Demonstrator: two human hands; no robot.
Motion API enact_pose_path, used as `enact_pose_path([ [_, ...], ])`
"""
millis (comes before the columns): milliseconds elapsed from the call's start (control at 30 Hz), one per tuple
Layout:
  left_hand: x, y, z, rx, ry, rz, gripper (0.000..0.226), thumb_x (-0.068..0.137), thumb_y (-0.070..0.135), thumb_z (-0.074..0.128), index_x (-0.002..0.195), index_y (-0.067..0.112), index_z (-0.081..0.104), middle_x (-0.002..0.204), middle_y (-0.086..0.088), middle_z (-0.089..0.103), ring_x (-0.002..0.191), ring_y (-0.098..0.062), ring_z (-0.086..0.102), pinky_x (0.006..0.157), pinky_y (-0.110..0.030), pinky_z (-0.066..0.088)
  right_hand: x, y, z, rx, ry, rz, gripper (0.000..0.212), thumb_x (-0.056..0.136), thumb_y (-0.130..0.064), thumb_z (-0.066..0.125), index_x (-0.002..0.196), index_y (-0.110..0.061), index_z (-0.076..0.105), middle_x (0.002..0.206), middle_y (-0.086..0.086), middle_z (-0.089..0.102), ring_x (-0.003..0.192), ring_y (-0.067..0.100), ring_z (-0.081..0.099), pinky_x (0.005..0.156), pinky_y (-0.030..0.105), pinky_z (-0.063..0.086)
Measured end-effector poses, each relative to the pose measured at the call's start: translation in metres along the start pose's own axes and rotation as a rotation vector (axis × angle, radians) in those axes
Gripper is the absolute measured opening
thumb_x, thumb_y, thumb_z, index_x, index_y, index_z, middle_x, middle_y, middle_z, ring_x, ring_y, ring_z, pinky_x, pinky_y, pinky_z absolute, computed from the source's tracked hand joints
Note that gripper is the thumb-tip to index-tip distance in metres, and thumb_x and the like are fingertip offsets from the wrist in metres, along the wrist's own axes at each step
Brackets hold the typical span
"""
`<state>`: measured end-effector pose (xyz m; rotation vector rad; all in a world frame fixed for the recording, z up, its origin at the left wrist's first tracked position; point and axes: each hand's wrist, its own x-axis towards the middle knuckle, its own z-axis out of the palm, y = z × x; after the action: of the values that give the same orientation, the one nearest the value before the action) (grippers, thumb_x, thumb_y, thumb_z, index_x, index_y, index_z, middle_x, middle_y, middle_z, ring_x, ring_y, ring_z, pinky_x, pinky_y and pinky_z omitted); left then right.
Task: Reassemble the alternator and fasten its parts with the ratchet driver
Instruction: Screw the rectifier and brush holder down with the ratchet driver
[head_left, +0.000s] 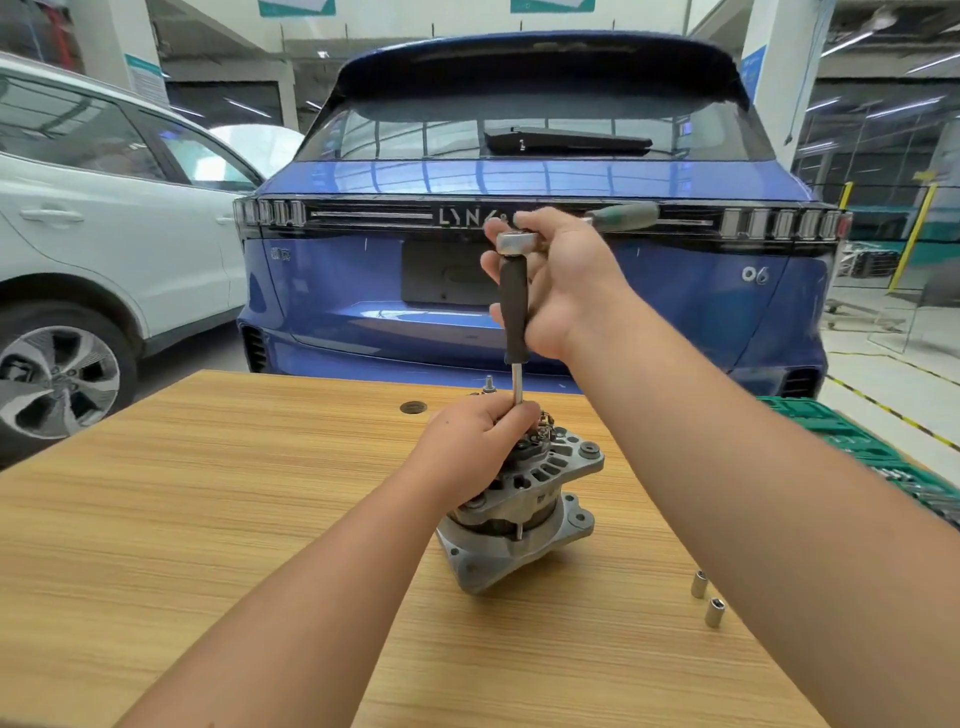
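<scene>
A grey metal alternator (524, 512) stands upright in the middle of the wooden table (208, 493). A long extension bar with a black sleeve (513, 306) rises straight up from its top. The ratchet head (516, 242) sits on the bar's upper end, and its green handle (621, 214) points right. My right hand (558, 283) is wrapped around the ratchet head and the top of the bar. My left hand (480, 441) grips the bar's lower end on top of the alternator and hides the socket and fastener.
Two loose sockets (707, 597) stand on the table at the right. A green tool tray (852, 441) lies off the table's right edge. A bolt (488, 385) and a round hole (413, 407) are at the table's far edge. A blue car (519, 182) and a white car (78, 208) stand beyond.
</scene>
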<state>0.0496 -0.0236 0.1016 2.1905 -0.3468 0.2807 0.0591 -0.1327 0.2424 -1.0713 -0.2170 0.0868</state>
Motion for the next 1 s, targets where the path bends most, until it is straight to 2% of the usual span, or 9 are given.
enact_pose_path([
  [100, 0.000, 0.000, 0.000, 0.008, 0.000, -0.003, 0.031, 0.102, 0.057, 0.044, 0.084, 0.046, 0.067, 0.086, 0.018, 0.069, 0.086, 0.001, 0.060, 0.069, -0.028, 0.044, -0.002, 0.014, -0.008, -0.166, 0.130, -0.423, 0.009, 0.098, -0.017, 0.059, 0.100, -0.015, 0.068, 0.089, 0.000, 0.064, 0.083, 0.019, 0.060, 0.076, 0.036, 0.048],
  [200, 0.003, -0.002, -0.001, 0.015, -0.013, 0.004, 0.030, 0.103, 0.058, 0.043, 0.089, 0.047, 0.067, 0.089, 0.024, 0.067, 0.090, 0.004, 0.058, 0.071, -0.026, 0.042, -0.005, 0.021, -0.018, -0.917, 0.170, -0.979, 0.023, 0.099, -0.011, 0.054, 0.114, -0.011, 0.071, 0.103, -0.002, 0.070, 0.105, 0.025, 0.064, 0.096, 0.035, 0.048],
  [267, 0.003, -0.003, -0.001, 0.009, -0.020, 0.006, 0.030, 0.103, 0.058, 0.043, 0.096, 0.045, 0.070, 0.089, 0.027, 0.067, 0.090, 0.007, 0.058, 0.073, -0.025, 0.042, -0.006, 0.019, -0.021, -1.234, 0.156, -1.143, 0.028, 0.096, -0.008, 0.052, 0.113, -0.007, 0.074, 0.106, 0.004, 0.073, 0.106, 0.031, 0.062, 0.092, 0.031, 0.043],
  [433, 0.003, -0.004, 0.000, 0.026, -0.005, 0.009, 0.031, 0.104, 0.058, 0.043, 0.097, 0.045, 0.070, 0.087, 0.029, 0.066, 0.087, 0.010, 0.057, 0.069, -0.022, 0.039, -0.008, 0.013, -0.017, -1.415, 0.108, -1.081, 0.024, 0.100, -0.025, 0.053, 0.100, -0.009, 0.071, 0.089, 0.003, 0.061, 0.095, 0.031, 0.057, 0.077, 0.030, 0.035],
  [567, 0.002, -0.003, -0.001, 0.028, 0.002, 0.018, 0.032, 0.104, 0.057, 0.043, 0.087, 0.046, 0.067, 0.084, 0.035, 0.064, 0.087, 0.015, 0.054, 0.068, -0.025, 0.038, -0.013, 0.016, -0.014, -1.511, 0.038, -1.021, 0.047, 0.100, -0.048, 0.042, 0.124, -0.015, 0.065, 0.108, 0.005, 0.064, 0.103, 0.029, 0.054, 0.082, 0.035, 0.038],
  [733, 0.002, -0.002, 0.000, 0.025, -0.002, 0.031, 0.032, 0.105, 0.055, 0.043, 0.084, 0.046, 0.066, 0.087, 0.030, 0.068, 0.086, 0.012, 0.057, 0.070, -0.028, 0.041, -0.015, 0.009, -0.009, -1.684, 0.018, -0.966, 0.059, 0.101, -0.055, 0.027, 0.139, -0.020, 0.055, 0.124, 0.001, 0.061, 0.115, 0.028, 0.053, 0.083, 0.034, 0.037],
  [800, 0.002, -0.003, 0.000, 0.029, 0.004, 0.032, 0.034, 0.104, 0.055, 0.043, 0.086, 0.043, 0.069, 0.089, 0.019, 0.072, 0.085, 0.005, 0.060, 0.072, -0.029, 0.046, -0.015, 0.004, -0.007, -1.740, -0.005, -0.924, 0.053, 0.105, -0.054, 0.025, 0.131, -0.022, 0.058, 0.116, -0.002, 0.060, 0.109, 0.024, 0.051, 0.078, 0.031, 0.033],
  [900, 0.001, -0.003, 0.001, 0.030, 0.010, 0.021, 0.037, 0.103, 0.058, 0.043, 0.088, 0.039, 0.071, 0.089, 0.011, 0.073, 0.085, -0.005, 0.063, 0.076, -0.030, 0.049, -0.015, -0.002, 0.002, -1.844, 0.020, -0.856, 0.046, 0.106, -0.052, 0.028, 0.098, -0.022, 0.062, 0.091, -0.006, 0.051, 0.088, 0.019, 0.047, 0.070, 0.032, 0.031],
  [1000, 0.000, -0.003, 0.000, 0.021, 0.000, 0.015, 0.039, 0.102, 0.060, 0.044, 0.091, 0.034, 0.072, 0.091, 0.004, 0.073, 0.083, -0.006, 0.062, 0.078, -0.035, 0.051, -0.011, -0.019, 0.017, -1.947, 0.123, -0.632, 0.041, 0.104, -0.043, 0.036, 0.072, -0.020, 0.045, 0.077, -0.001, 0.051, 0.066, 0.021, 0.047, 0.059, 0.033, 0.029],
])
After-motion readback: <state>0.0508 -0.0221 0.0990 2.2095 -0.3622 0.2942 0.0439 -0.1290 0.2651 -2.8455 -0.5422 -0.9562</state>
